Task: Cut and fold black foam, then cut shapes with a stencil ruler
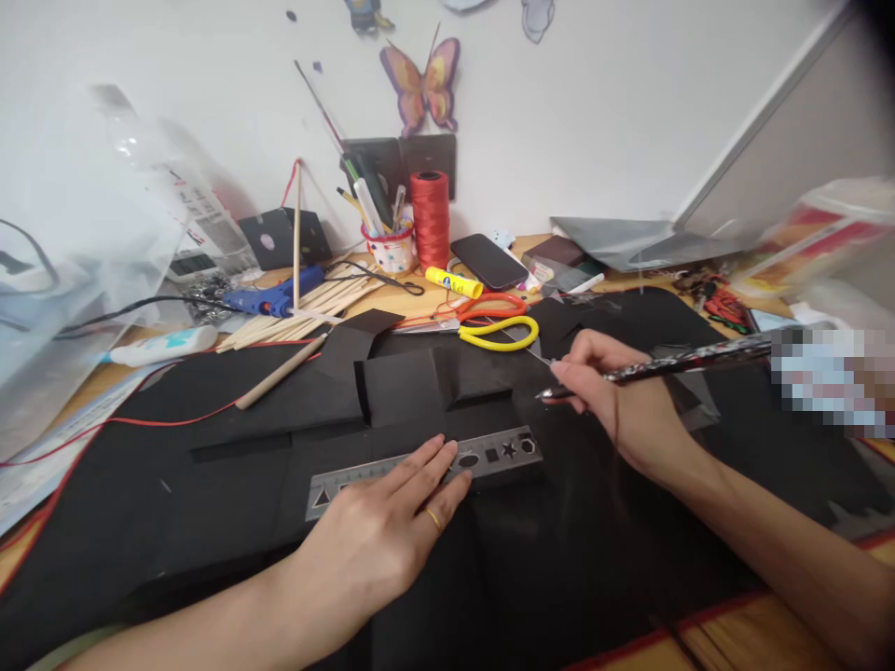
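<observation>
left hand (378,536): thin gold ring on one finger | right hand (622,401): no ring | both forearms bare, unsleeved

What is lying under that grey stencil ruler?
The ruler lies on black paper sheets. The left hand presses flat on its middle, hiding that stretch; whatever is beneath the black sheets is covered too.

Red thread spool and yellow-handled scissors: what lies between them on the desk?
In the head view, a yellow glue stick lies between the red thread spool and the yellow-handled scissors.
</observation>
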Motion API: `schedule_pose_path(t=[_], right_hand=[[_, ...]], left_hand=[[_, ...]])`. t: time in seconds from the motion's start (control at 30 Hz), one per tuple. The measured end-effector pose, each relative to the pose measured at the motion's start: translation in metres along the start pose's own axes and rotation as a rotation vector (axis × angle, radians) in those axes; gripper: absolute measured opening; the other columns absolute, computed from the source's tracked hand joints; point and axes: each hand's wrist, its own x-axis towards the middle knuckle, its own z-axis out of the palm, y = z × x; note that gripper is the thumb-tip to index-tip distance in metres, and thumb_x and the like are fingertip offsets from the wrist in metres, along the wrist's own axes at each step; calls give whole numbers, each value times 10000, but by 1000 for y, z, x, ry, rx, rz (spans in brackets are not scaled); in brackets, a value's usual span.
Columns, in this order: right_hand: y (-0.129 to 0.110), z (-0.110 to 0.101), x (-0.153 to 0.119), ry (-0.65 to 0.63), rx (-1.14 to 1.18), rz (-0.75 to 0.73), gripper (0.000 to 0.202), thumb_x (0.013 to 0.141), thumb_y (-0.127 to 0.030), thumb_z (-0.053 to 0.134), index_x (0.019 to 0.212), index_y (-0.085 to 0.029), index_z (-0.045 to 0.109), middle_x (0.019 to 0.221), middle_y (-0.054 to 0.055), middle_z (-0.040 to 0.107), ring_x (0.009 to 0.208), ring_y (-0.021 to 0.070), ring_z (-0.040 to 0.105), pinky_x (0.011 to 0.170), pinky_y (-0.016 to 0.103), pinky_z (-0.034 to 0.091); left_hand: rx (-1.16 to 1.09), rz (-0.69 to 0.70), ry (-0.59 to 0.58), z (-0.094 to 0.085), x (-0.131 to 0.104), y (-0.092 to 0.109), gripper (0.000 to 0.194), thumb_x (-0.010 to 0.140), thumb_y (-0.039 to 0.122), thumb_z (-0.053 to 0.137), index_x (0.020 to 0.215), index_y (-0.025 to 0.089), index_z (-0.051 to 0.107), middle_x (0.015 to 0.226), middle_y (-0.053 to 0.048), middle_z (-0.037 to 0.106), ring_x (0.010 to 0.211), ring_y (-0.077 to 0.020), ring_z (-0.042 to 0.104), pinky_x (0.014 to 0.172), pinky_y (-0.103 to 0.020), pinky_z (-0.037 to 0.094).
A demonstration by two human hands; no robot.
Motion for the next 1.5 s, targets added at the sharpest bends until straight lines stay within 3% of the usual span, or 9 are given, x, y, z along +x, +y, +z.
schedule_pose_path(t=[0.13, 0.37, 0.6, 0.67, 0.8, 1.03, 1.23, 1.37, 1.5], right_hand=[[3, -8, 5, 149, 146, 21, 280, 789, -277, 570, 564, -216, 416, 472, -63, 379, 447, 80, 384, 567, 273, 523], [-5, -10, -2, 154, 149, -9, 227, 805, -311, 569, 615, -218, 486, 466, -64, 427, 425, 67, 413, 555, 251, 527], [-12, -9, -18, -95, -153, -106, 152, 812, -312, 554, 683, -234, 567, 520, -46, 579, 412, 76, 524, 382, 174, 413], [-5, -10, -27, -207, -279, -231, 19, 780, -249, 595, 764, -251, 606, 623, -42, 649, 518, 91, 600, 448, 169, 449], [15, -10, -46, -347, -442, -606, 170, 775, -168, 578, 923, -240, 619, 793, -26, 701, 670, 111, 636, 568, 182, 496], [25, -7, -60, -218, -661, -922, 368, 886, -127, 312, 916, -258, 655, 913, -37, 720, 759, 128, 657, 618, 224, 537], [35, -10, -70, -321, -828, -952, 468, 874, -71, 212, 1061, -246, 604, 1011, -28, 693, 821, 158, 660, 584, 282, 538], [28, -9, -62, -199, -810, -988, 425, 869, -62, 254, 934, -241, 634, 858, -26, 728, 727, 153, 671, 538, 257, 517], [14, -7, -55, -135, -807, -999, 376, 843, -63, 298, 855, -231, 634, 779, -24, 733, 655, 138, 673, 520, 233, 512]], left_hand=[[80, -25, 40, -14, -2, -7, 392, 875, 44, 303, 1222, 86, 481, 1269, -155, 505, 1224, -253, 411, 881, -355, 502], [108, -82, 89, -27, -2, -23, 386, 850, 80, 461, 1234, 113, 471, 1222, -114, 557, 1088, -196, 554, 879, -297, 510], [94, -66, 37, -24, 4, -22, 327, 875, 86, 402, 1174, 94, 531, 1182, -123, 585, 1058, -205, 576, 841, -312, 533], [111, -61, 25, -24, 11, -20, 287, 890, 157, 421, 1124, 84, 570, 1124, -131, 620, 1000, -221, 610, 789, -331, 558], [115, -53, -38, -27, 19, -21, 312, 907, 263, 412, 1072, 83, 606, 1054, -133, 654, 968, -236, 625, 754, -332, 568], [207, 78, -203, -41, 10, -30, 386, 882, 63, 287, 1162, 105, 549, 1132, -108, 617, 1050, -209, 580, 768, -262, 552], [231, 49, -168, -46, 5, -35, 322, 918, 168, 335, 1048, 90, 619, 1069, -121, 649, 974, -231, 622, 740, -306, 568], [335, 64, -251, -54, -16, -38, 384, 893, 86, 278, 1152, 112, 560, 1122, -123, 622, 1033, -237, 587, 741, -277, 561], [329, -14, -257, -65, -44, -44, 448, 892, 102, 339, 1337, 153, 349, 1179, -99, 592, 1123, -218, 523, 852, -277, 511]])
